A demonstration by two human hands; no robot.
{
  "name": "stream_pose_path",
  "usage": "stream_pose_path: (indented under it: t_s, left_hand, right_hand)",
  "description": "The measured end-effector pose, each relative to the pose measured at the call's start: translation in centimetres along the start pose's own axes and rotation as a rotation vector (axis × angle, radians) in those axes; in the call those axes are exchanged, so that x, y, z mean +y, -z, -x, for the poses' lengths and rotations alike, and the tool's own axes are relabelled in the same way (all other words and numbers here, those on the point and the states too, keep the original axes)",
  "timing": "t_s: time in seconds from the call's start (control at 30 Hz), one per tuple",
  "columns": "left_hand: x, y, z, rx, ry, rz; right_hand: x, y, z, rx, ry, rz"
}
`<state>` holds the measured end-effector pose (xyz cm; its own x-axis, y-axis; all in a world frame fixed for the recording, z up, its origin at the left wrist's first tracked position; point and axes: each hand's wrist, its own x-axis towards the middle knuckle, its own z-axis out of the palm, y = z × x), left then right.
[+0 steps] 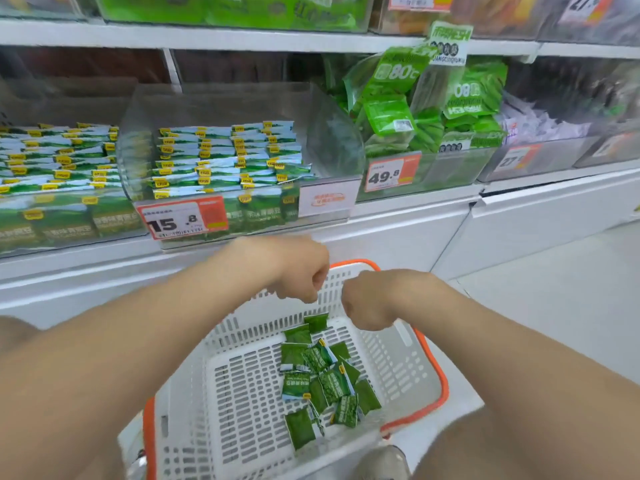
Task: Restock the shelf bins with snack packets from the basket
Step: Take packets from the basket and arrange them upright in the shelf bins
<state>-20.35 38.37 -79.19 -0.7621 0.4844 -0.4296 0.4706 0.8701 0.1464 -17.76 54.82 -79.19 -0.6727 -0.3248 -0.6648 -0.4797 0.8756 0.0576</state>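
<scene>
both hands hang over the far end of the basket [242, 389], wrists bent down so only their backs and knuckles face the camera. the left hand [300, 276] sits over the basket's far wall. the right hand [366, 306] is just right of it and slightly nearer, and the two are close together but not touching. the fingers of both are curled under and out of sight, so i cannot tell whether either has hold of a packet or is empty.

the snack packets [325, 375], small and green, lie below and nearer than the hands, heaped loosely on the right half of the basket floor. the heap runs near to far. the packets themselves point every which way, some overlapping, so they share no long axis. the far tip of the heap lies almost under the right hand, so that hand looks better placed to reach it, while the left would have to come nearer and rightward.

the matching shelf bin [313, 109] stands up and far from the hands, slightly left, behind the 15.8 price tag [181, 218]. its rows fill the left and middle, with a gap at the right side.

the fingertips are hidden. the print on the packets is too blurred to read. the basket's near edge is cut off at the bottom of the view, and a neighbouring bin [59, 209] to the left runs out of view.
</scene>
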Motion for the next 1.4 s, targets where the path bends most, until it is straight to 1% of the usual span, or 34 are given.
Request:
stream_pose_path:
  t_s: [0.03,0.1,0.2,0.3,0.4,0.5,0.63,0.73,0.8,0.87,0.97,1.03,1.1,1.17,1.3,1.37,1.4]
  left_hand:
    - [0.3,-1.7,-1.0,-0.051,-0.004,-0.018]
    - [1.2,-5.0,-2.6,-0.095,-0.015,-0.079]
    - [2.4,-10.2,-4.8,-0.182,0.014,-0.125]
    - [2.9,-15.4,-6.5,-0.317,0.045,-0.103]
    - [3.4,-20.0,-7.3,-0.430,0.005,-0.086]
    - [3.2,-25.0,-7.6,-0.464,-0.027,0.004]
    - [3.0,-30.2,-7.9,-0.555,0.028,0.078]
    - [2.0,-33.6,-8.6,-0.515,0.069,0.179]
    - [1.7,-34.7,-8.7,-0.519,0.074,0.195]
    - [2.1,-34.3,-8.3,-0.539,0.086,0.195]
    - [2.5,-33.3,-8.0,-0.496,0.087,0.227]
    - [3.0,-32.4,-7.9,-0.477,0.049,0.253]
    - [3.6,-31.9,-7.9,-0.474,0.032,0.198]
    - [3.6,-31.2,-7.7,-0.434,0.034,0.213]
    - [1.9,-27.8,-7.1,-0.274,0.103,0.428]
    - [1.0,-24.6,-6.4,-0.153,0.176,0.622]
    - [0.8,-22.8,-6.0,-0.094,0.201,0.769]
  right_hand:
    - [-0.1,-1.1,-0.4,-0.008,0.029,0.016]
    - [-0.4,-3.2,-1.4,-0.010,0.069,0.036]
    - [-0.4,-5.6,-2.2,-0.033,0.092,0.045]
    - [-0.4,-6.9,-2.3,-0.065,0.093,0.077]
    - [-0.6,-7.8,-2.8,-0.066,0.096,0.089]
    - [-0.8,-8.0,-3.4,-0.059,0.123,0.116]
    - [-1.0,-7.4,-3.8,-0.052,0.146,0.121]
    - [-1.0,-7.0,-4.3,-0.036,0.122,0.099]
    - [-1.1,-6.7,-4.5,-0.028,0.129,0.080]
    - [-1.1,-6.3,-4.6,-0.019,0.144,0.065]
    - [-1.3,-6.1,-4.6,-0.019,0.150,0.058]
    - [-1.3,-6.0,-4.8,-0.030,0.149,0.050]
    - [-1.3,-5.9,-5.0,-0.034,0.147,0.047]
    - [-1.3,-5.6,-5.0,-0.035,0.141,0.049]
    - [-1.2,-4.6,-4.9,-0.034,0.138,0.057]
    - [-1.0,-3.4,-4.2,-0.026,0.148,0.068]
    - [-0.8,-2.8,-3.9,-0.027,0.147,0.082]
